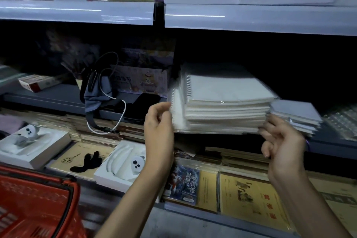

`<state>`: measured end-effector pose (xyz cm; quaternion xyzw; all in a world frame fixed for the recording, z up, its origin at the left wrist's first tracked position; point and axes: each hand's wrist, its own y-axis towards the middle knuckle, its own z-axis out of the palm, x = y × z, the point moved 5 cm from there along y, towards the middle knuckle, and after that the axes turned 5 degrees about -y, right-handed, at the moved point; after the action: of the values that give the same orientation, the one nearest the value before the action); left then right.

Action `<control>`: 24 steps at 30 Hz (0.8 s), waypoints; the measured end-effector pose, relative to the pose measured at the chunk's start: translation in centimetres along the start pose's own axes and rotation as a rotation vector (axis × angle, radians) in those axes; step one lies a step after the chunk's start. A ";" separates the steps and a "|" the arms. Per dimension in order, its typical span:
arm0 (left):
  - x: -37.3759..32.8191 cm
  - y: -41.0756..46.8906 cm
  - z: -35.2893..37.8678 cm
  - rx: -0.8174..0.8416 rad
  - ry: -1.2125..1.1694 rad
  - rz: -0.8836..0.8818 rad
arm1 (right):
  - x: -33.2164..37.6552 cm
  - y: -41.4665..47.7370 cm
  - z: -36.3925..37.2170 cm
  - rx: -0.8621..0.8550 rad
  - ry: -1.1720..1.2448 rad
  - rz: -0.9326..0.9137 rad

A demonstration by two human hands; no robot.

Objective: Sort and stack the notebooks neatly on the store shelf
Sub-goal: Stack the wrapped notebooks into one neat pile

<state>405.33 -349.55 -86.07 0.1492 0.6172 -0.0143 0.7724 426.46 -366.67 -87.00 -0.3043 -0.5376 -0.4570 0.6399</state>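
On shelf [332,146]: white spiral notebook stack [222,110], uneven; left hand [158,123], right hand [283,141] loose, flanking it.

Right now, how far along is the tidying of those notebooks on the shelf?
Done: the white spiral-bound notebooks sit piled on the grey middle shelf, a smaller grey notebook pile beside them. In hand: the left hand is at the pile's spiral edge and the right hand at its front right corner; grip unclear. To do: lower notebooks jut out leftward, so the pile needs squaring.
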 end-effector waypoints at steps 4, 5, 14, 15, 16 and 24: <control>1.5 2.2 -0.7 -0.058 0.027 -0.071 | -0.1 -0.8 0.4 0.012 -0.041 0.016; 1.6 2.6 -0.9 -0.074 0.027 -0.074 | 0.1 -0.7 0.5 0.013 -0.049 0.025; 2.0 4.9 -0.6 0.095 -0.011 -0.180 | 0.3 0.4 4.1 0.092 0.049 0.081; 1.8 5.0 -0.4 0.126 -0.029 -0.180 | 0.3 0.4 4.3 0.096 0.038 0.066; 1.4 4.9 -0.3 0.155 -0.059 -0.181 | 0.4 0.4 4.4 0.093 0.027 0.056; 1.0 4.8 0.3 0.251 -0.152 -0.179 | 0.0 1.1 4.7 0.052 0.023 0.090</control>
<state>406.87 -344.89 -85.95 0.1875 0.5610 -0.1711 0.7879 425.57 -362.08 -85.75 -0.3062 -0.5277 -0.4174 0.6735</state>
